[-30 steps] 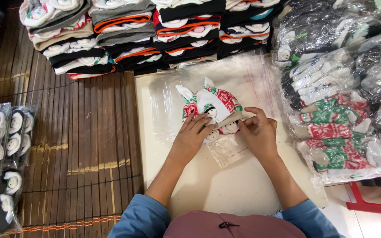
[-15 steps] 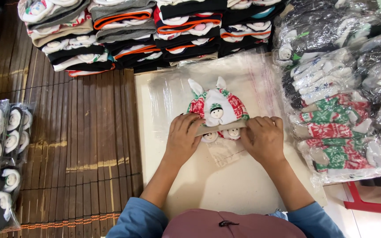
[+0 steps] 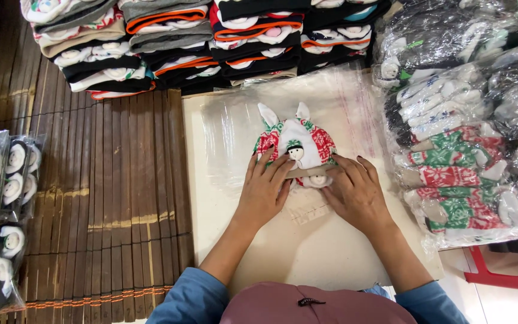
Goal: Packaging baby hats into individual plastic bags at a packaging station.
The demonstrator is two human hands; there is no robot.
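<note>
Bright, even overhead light, soft shadows, glare on the plastic bags (image 3: 451,36), slight edge distortion.

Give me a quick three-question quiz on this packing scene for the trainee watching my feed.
1. True or false: both hands lie flat on the animal-face socks.
2. Where do the folded dark sock stacks sit: A) far edge of the board, B) near the person, C) on the floor at right?
3. What clear thing lies spread on the board under the socks?

Key
1. True: the left hand and right hand press the animal-face socks.
2. A: the folded dark sock stacks lie along the far edge of the board.
3. A clear plastic bag.
</note>
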